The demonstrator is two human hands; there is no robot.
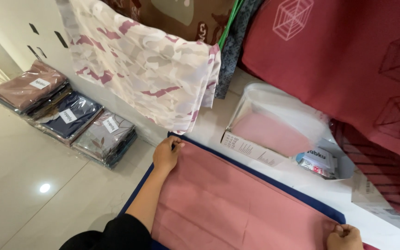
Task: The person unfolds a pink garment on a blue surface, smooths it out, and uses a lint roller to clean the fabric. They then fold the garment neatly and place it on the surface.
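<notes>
A folded cloth (pixel 237 203) lies spread on a mat (pixel 302 196), which lies on the counter (pixel 209 122). The left hand (pixel 166 153) rests on the cloth's far left corner; the right hand (pixel 344 237) sits at its near right corner. Beyond the cloth stands an open box (pixel 255 148) with fabric in it. To the right of the box lies a small packet (pixel 318 162). Hanging fabrics (pixel 149 65) drape above the counter's far edge. On the floor (pixel 19 162) to the left, wrapped bundles (pixel 65 113) lie stacked against the wall.

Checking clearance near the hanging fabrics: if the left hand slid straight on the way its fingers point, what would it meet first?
Probably the hanging camouflage-print cloth, just beyond the left hand; depth is unclear.
</notes>
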